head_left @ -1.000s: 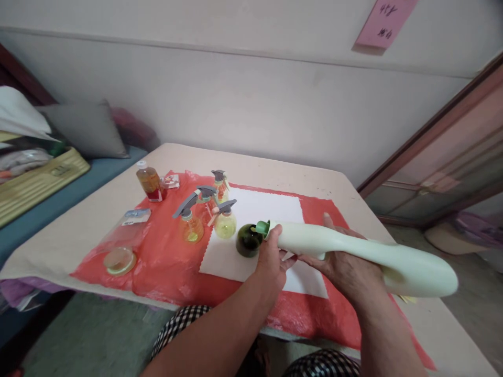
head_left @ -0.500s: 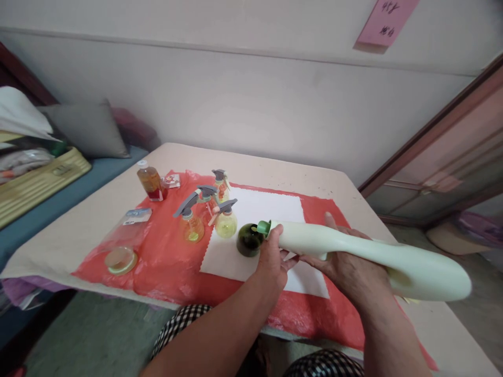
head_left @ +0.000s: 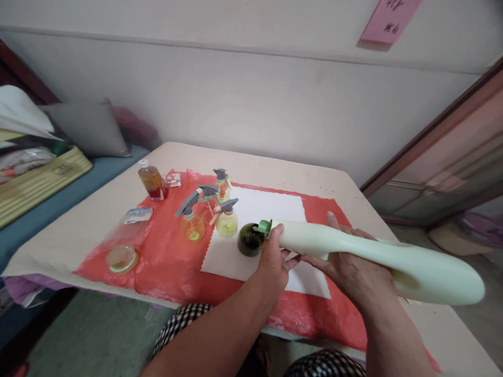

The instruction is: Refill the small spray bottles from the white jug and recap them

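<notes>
A long pale green plastic spray head [head_left: 314, 237] is held level above the table, its wide rounded end to the right and a short green nozzle-like piece [head_left: 264, 226] at its left end. My left hand [head_left: 271, 262] grips that left end, thumb on top and fingers beneath. Farther right, my right hand [head_left: 353, 267] closes around the narrower middle from below, its thumb up on the far side. Just beyond the left end is a dark green round bottle [head_left: 248, 243] on a white sheet [head_left: 228, 263]; whether the two touch I cannot tell.
Several clear spray bottles [head_left: 227, 225] with grey heads stand left of the dark bottle. Red plastic sheeting [head_left: 165, 251] covers much of the table [head_left: 267, 162]. An amber liquid bottle [head_left: 151, 182], a plastic packet [head_left: 137, 215] and a round lidded container [head_left: 121, 259] are at the left.
The view has shifted very slightly. Both hands keep their hold on the spray head, and its wide end appears a little farther right. The bottles stand where they were.
</notes>
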Demonstrator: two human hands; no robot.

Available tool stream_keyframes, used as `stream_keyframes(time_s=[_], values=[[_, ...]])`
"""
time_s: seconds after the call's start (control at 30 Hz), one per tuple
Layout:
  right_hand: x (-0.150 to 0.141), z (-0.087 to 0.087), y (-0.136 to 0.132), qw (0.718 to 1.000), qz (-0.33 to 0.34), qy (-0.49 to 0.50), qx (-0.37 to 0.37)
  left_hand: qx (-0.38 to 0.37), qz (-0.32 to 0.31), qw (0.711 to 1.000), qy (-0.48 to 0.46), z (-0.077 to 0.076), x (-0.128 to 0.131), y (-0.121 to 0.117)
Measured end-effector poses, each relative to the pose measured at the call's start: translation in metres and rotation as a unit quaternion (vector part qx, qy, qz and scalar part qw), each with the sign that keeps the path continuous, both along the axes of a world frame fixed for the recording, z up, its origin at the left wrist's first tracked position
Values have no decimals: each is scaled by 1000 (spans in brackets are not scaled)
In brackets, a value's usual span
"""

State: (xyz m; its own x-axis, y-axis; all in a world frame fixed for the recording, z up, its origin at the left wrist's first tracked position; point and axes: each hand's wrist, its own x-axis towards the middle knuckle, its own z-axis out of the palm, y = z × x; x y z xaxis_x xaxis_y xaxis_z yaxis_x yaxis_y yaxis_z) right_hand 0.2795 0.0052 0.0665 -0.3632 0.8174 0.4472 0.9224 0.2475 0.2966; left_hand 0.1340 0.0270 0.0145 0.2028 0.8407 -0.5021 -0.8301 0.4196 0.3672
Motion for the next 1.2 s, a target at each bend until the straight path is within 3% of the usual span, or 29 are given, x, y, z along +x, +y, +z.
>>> stream_keyframes(time_s=[0.63,1.2], values=[[-1,2,0,999,31,7,12,-5,-2,1000,-24,2,-1,0],[-6,10,-3,996,40,-58,57,-9,-6,999,-45,3,-2,-1]])
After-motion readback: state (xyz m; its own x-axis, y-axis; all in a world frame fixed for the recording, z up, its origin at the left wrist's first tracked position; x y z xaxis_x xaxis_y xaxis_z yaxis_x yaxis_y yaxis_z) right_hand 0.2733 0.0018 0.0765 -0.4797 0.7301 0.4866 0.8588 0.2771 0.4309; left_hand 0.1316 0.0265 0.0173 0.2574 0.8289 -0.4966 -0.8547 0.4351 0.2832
